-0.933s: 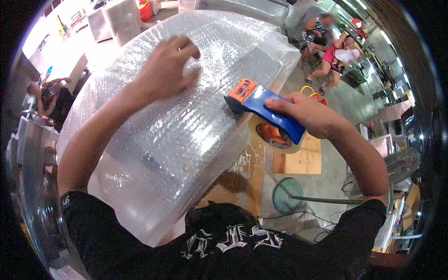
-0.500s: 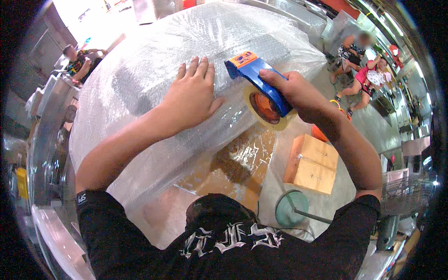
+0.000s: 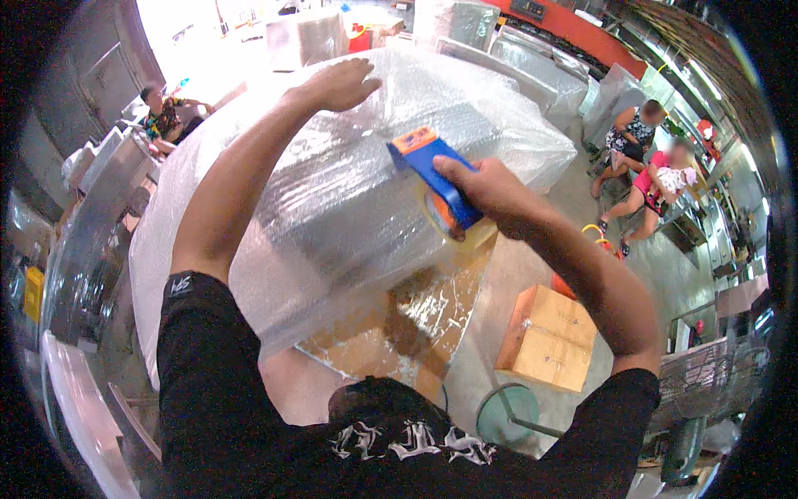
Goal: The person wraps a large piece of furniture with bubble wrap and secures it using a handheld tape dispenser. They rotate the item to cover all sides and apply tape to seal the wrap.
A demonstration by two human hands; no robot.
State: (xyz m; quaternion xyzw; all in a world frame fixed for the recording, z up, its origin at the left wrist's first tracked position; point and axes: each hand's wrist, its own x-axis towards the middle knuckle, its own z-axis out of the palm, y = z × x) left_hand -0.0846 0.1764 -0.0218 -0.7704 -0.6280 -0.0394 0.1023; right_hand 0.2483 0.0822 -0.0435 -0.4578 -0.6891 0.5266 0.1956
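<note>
Over one wrapped bundle point(image 3: 349, 191); right grip point(image 3: 482, 185) clasping one tape dispenser point(image 3: 426, 160); left grip point(image 3: 341, 85) spread

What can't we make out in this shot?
Head view:
What lies under the bubble wrap: veiled by its layers and glare.
Left hand: its back hides the palm, so contact with the wrap is unclear.
Tape roll: partly behind the tape dispenser in the right hand.
Green stand: pole passes behind the right sleeve.
</note>
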